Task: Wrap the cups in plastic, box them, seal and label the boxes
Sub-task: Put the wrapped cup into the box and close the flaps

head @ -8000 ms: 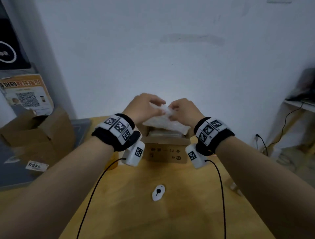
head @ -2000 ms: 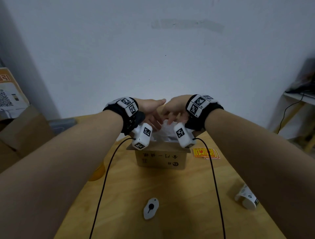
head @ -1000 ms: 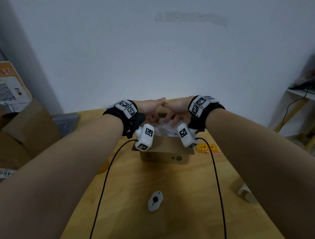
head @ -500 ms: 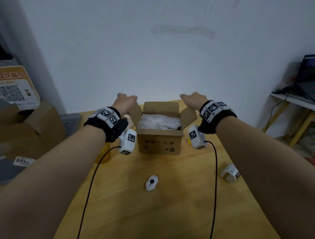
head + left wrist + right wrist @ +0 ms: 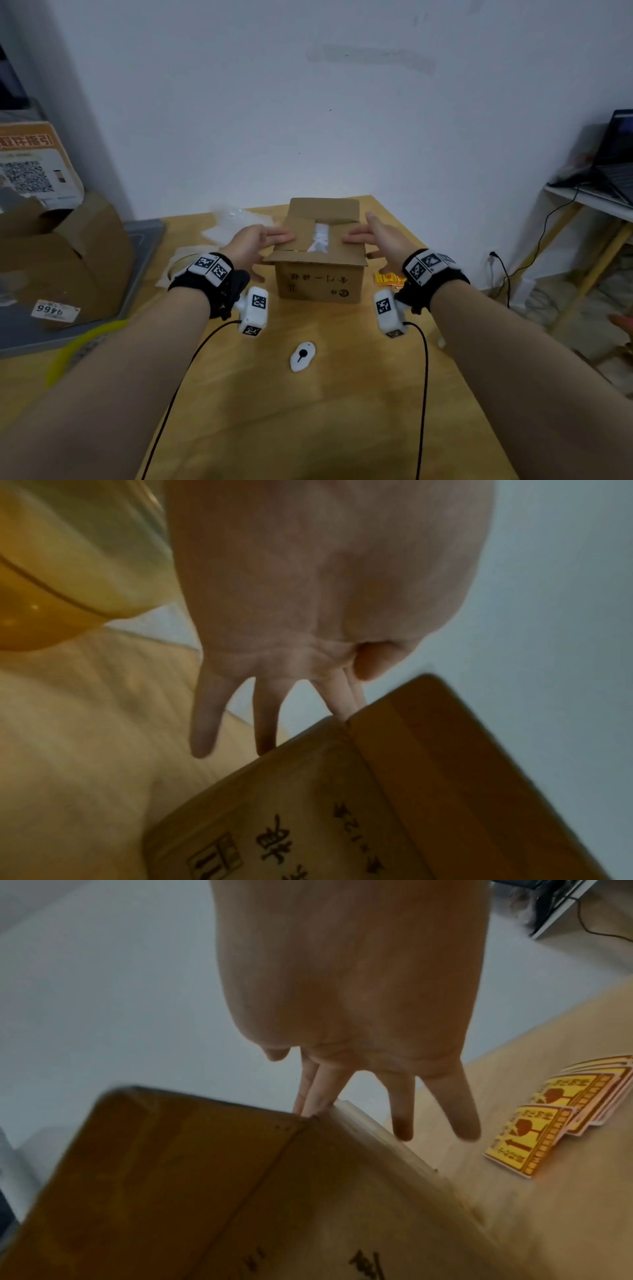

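A small cardboard box [image 5: 318, 282] stands on the wooden table [image 5: 308, 411], its far flap upright. My left hand [image 5: 263, 238] presses the left side flap down with straight fingers, and my right hand [image 5: 364, 233] presses the right side flap the same way. Through the gap between the flaps shows the white plastic wrap [image 5: 320, 240] of the cup inside. In the left wrist view my left hand [image 5: 274, 723] has fingers [image 5: 204, 723] straight along the box [image 5: 342, 804]. In the right wrist view my right hand [image 5: 359, 1115] lies on the box [image 5: 205, 1191] edge.
Yellow-and-red labels [image 5: 388, 279] [image 5: 555, 1115] lie right of the box. Plastic sheets [image 5: 233, 222] and a tape roll [image 5: 181, 269] [image 5: 51, 588] sit to the left. A small white device [image 5: 302, 356] lies on the near table. A larger open carton [image 5: 65, 253] stands at far left.
A second ago both hands were pushing the wrapped cup down into the box. They then moved out to the side flaps and have now folded them inward over the opening.
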The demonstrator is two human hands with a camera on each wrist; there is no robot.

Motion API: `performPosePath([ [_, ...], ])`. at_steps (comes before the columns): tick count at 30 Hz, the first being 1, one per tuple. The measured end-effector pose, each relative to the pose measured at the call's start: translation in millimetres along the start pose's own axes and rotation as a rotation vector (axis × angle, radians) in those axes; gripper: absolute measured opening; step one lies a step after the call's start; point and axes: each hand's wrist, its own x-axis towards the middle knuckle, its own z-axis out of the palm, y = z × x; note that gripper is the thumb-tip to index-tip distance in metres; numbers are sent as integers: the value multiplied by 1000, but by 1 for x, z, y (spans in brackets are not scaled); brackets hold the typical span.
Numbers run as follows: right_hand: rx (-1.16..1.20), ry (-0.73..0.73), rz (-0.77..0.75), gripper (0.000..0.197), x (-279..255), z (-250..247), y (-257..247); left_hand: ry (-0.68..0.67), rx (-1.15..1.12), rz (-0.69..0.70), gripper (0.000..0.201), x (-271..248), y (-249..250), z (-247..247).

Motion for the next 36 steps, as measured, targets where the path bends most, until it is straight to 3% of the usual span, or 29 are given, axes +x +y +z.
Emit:
performPosePath([
  [6,175,-5,1,62,4,4,7,0,-46,121,34,-1,-18,5],
  [9,209,3,11,65,2,2,7,75,6,181,18,-10,-30,14],
  [13,223,-49,23,82,-4,6,7,254,96,247,30,-24,-35,23],
  [18,227,-48,-16,81,-27,23,7,463,188,265,51,-42,-47,27],
  [26,1,-57,-139,72,-67,43,0,530,251,275,59,-86,-57,22],
  [28,-52,-50,-189,65,-75,46,2,593,212,278,51,-96,-62,20],
  [33,-26,-72,-225,62,-81,57,7,641,82,268,39,-107,-75,17],
  [36,-2,-24,-259,56,-78,61,6,651,59,260,50,-105,-74,16],
])
